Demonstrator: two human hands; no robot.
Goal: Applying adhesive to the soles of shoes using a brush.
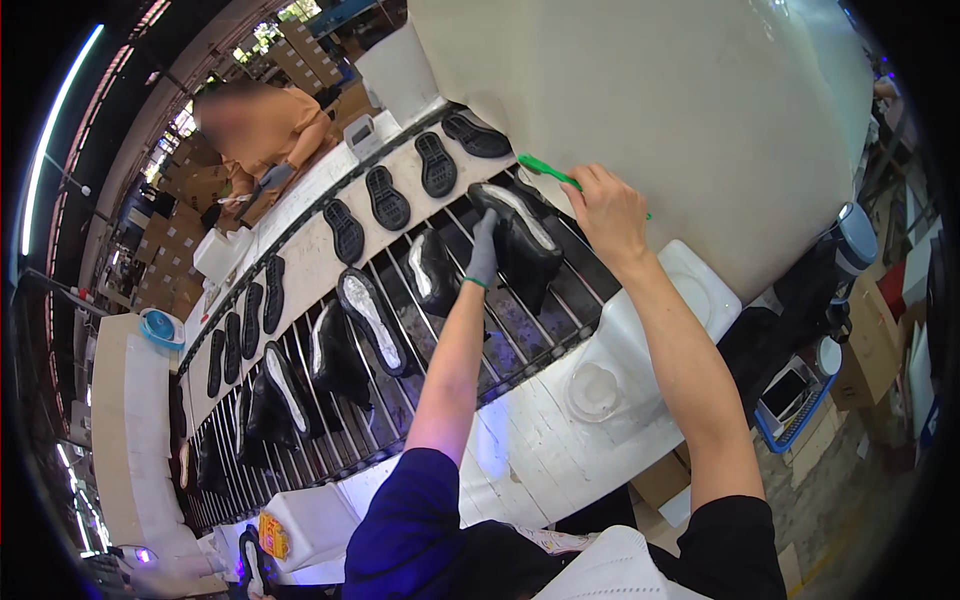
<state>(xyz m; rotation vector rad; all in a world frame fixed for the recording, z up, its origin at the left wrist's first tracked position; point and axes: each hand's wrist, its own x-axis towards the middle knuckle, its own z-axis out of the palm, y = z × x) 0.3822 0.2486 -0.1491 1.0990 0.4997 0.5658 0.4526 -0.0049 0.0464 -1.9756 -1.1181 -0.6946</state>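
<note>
A grey glove covers my left hand (483, 255), which grips the side of a black shoe upper (530, 250) over the metal rods. The shoe's underside faces up and shows a pale, whitish area. In my right hand (610, 212) is a slim green brush (545, 169), its fingers closed around the handle. The brush's head points left, above and apart from the shoe. To the left of my gloved hand lies another black shoe upper (433, 275), also with a whitish underside. Beyond the rods, a black outsole (475, 134) rests on the pale belt.
More shoe uppers (372, 315) line the rod conveyor (480, 375), and several outsoles (387, 198) lie along the belt (400, 237). A clear round container (594, 390) stands on the white ledge (530, 440). Across the line, a person (265, 130) works in gloves. A large cream housing (680, 110) rises ahead.
</note>
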